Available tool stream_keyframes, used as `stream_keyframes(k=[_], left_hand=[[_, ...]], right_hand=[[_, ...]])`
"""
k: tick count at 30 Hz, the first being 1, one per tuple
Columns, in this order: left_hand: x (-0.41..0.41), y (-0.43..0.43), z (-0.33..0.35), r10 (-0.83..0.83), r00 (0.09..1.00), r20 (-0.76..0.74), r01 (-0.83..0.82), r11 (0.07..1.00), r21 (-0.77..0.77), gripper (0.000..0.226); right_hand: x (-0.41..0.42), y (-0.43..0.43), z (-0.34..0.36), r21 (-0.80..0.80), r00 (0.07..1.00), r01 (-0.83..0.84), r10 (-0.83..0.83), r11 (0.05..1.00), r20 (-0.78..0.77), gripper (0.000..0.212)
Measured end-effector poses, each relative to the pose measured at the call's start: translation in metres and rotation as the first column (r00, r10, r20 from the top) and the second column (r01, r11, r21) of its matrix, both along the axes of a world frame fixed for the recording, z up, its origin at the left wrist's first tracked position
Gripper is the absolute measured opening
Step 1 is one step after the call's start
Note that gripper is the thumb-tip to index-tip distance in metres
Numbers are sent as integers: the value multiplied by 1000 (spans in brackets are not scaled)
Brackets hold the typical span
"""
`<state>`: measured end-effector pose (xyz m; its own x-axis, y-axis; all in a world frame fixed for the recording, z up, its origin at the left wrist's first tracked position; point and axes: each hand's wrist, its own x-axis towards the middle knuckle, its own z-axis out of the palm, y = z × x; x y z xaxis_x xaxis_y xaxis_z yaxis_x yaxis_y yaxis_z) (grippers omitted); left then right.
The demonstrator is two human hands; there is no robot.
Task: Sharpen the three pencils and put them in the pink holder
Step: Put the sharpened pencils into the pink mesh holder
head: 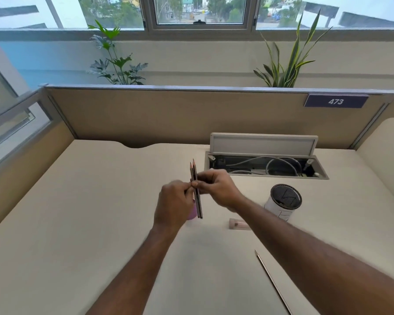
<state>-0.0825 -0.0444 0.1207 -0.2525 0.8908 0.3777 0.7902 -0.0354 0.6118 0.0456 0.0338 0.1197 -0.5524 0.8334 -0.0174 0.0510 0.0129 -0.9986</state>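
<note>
Left hand (174, 201) and right hand (216, 187) together pinch two pencils (195, 171) mid-shaft, points up, above the desk's (100, 201) middle. The pink holder (192, 212) peeks from behind the left hand. A third pencil (273, 283) lies toward the front right edge. Likely light and stiff with brittle points, so best held by the shaft.

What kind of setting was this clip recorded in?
Probably an office cubicle: a desk with an open cable hatch set in it, partition panels around it, one bearing a plate numbered 473.
</note>
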Motion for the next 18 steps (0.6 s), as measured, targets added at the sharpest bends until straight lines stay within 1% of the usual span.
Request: stream_keyframes(k=[1,3,4,5,6,7,8,10,11,12,13,15,16,18], left_hand=[[-5,5,1,8,1000,-13,-8,1000,23,15],[-17,13,-4,17,1000,9,-18,997,76,15],[-23,15,-10,22,999,44,-26,995,92,18],[-28,16,-20,20,996,92,-28,996,86,27],[-31,16,-31,9,991,135,-16,999,52,39],[-35,15,-43,0,987,163,4,1000,-21,55],[-36,13,-56,-1,981,194,26,992,-123,75],[-33,10,-74,36,959,280,57,946,-319,114],[-30,10,-82,62,947,315,64,925,-374,127],[-28,11,-89,91,934,347,60,914,-401,134],[-26,13,-97,121,919,375,49,910,-413,138],[-24,17,-108,157,902,401,16,919,-395,135],[-24,19,-112,165,900,403,-1,927,-376,129],[-21,22,-119,170,890,422,-25,944,-329,109]], right_hand=[[-5,7,1,19,1000,11,-11,1000,2,13],[-14,20,1,46,999,50,-51,998,6,10],[-19,26,-1,56,996,83,-84,995,6,8],[-22,32,-2,63,993,121,-122,991,6,6],[-25,37,-4,68,987,159,-160,985,5,4],[-29,42,-7,64,982,187,-187,980,0,2],[-32,45,-11,59,979,205,-206,977,4,1],[-38,50,-20,58,974,220,-222,974,42,1],[-40,51,-25,63,972,219,-223,974,67,1],[-42,52,-29,73,970,214,-221,974,98,2],[-44,52,-33,84,968,206,-216,975,129,4],[-46,51,-40,110,960,190,-209,976,189,9],[-48,51,-43,129,952,185,-210,974,222,12],[-50,50,-51,184,930,144,-196,972,311,14]])
